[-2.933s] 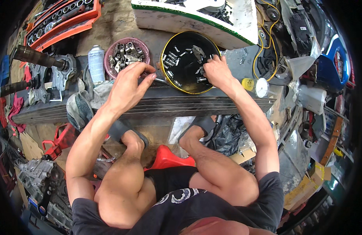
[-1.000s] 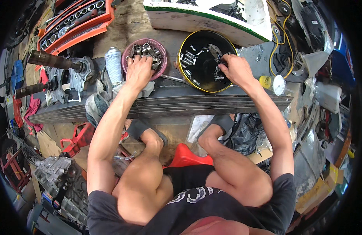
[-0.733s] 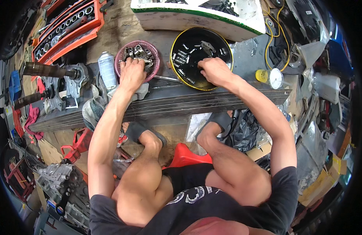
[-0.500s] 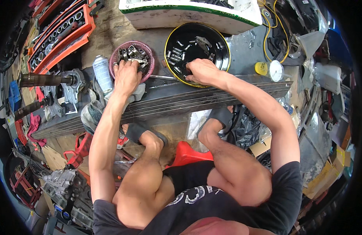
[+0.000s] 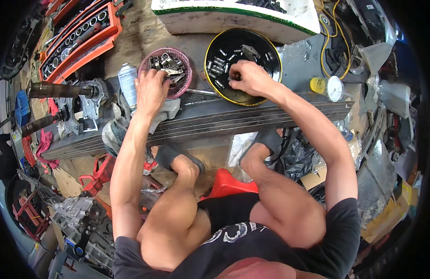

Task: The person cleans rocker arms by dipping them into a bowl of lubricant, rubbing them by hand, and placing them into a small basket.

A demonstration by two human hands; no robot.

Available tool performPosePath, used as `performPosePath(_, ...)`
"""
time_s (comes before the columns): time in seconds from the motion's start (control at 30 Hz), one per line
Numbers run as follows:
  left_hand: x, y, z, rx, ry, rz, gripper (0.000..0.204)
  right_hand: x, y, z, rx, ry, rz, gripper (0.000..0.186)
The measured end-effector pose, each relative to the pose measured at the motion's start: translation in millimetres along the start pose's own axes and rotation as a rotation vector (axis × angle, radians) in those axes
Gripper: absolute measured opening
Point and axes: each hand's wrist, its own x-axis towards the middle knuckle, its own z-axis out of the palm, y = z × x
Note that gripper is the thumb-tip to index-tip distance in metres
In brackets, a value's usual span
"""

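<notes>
Inside the round black pan [image 5: 245, 37], the right hand [image 5: 253, 80] hangs low with its fingers bent and its thumb near the first finger. A small gap shows by the tips, but I cannot tell if they pinch anything. The small metal pins [image 5: 218, 66] lie in the pan just to the left of those tips, so the right hand is much nearer to them than the left. Most of the pins lie on their sides, in a loose bunch. One near the hand slants, its far end to the left and its near end to the right. A bigger metal piece [image 5: 250, 51] lies past the fingers, near the far side of the pan.

The left hand [image 5: 150, 90] reaches over the near left side of the pink basket [image 5: 189, 74]. Its fingers curl down among the metal parts [image 5: 167, 61], and I cannot tell if they grip one.

The pins are short, smooth, round and shiny. The parts in the basket are lumpy and gray, with bumps and bright spots. The pan is slick, with a thin yellow rim, and the basket has thin walls full of holes. Between the two bowls, a straight metal rod [image 5: 202, 92] lies on the dark, flat bench [image 5: 291, 76]. A soft, crumpled gray cloth [image 5: 166, 114] sits below the left hand.
</notes>
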Motion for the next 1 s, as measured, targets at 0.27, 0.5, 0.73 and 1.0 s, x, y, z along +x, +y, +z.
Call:
performPosePath(0.27, -5, 18, -19, -0.076, 0.111, -0.055, 0.018, -17, -13, -50, 0.977, -0.029, 0.204, 0.021)
performPosePath(0.5, -5, 98, -69, -0.561, 0.181, 0.165, 0.025, -31, -38, -53, 1.308, -0.058, 0.021, 0.026)
performPosePath(0.73, -2, 137, -88, -0.773, 0.233, 0.260, 0.024, -39, -63, -56, 1.296, -0.025, -0.079, 0.029)
performPosePath(1.0, -15, 142, -102, -0.644, 0.377, 0.358, 0.021, -60, -92, -64, 0.980, 0.043, -0.082, 0.030)
